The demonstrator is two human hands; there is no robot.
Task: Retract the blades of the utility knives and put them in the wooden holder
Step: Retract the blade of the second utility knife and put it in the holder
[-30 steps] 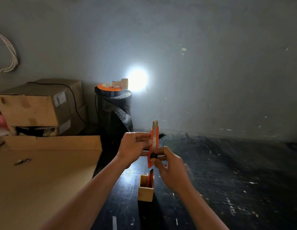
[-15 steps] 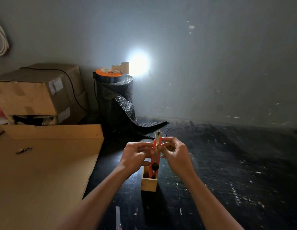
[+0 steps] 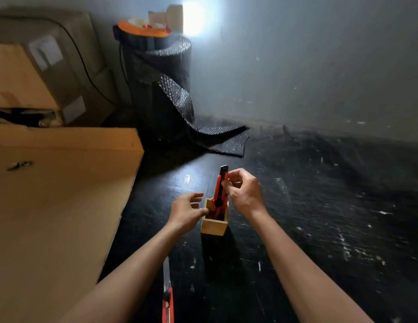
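Knives: we count two, one orange knife (image 3: pixel 219 192) upright in the wooden holder (image 3: pixel 214 223), pinched by right hand (image 3: pixel 244 194); another knife (image 3: pixel 167 299) on the black counter (image 3: pixel 320 229), blade out. Left hand (image 3: pixel 187 212) spread, thumb on the holder's rim.

The utility knife (image 3: pixel 220 191) now stands in the wooden holder (image 3: pixel 214 220), left hand (image 3: pixel 187 211) released.

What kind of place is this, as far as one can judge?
Probably a storeroom or packing area, not a home. Stacked cardboard boxes stand against the bare wall, a black roll of bubble wrap stands beside them, and the dark worktop is scratched and worn.
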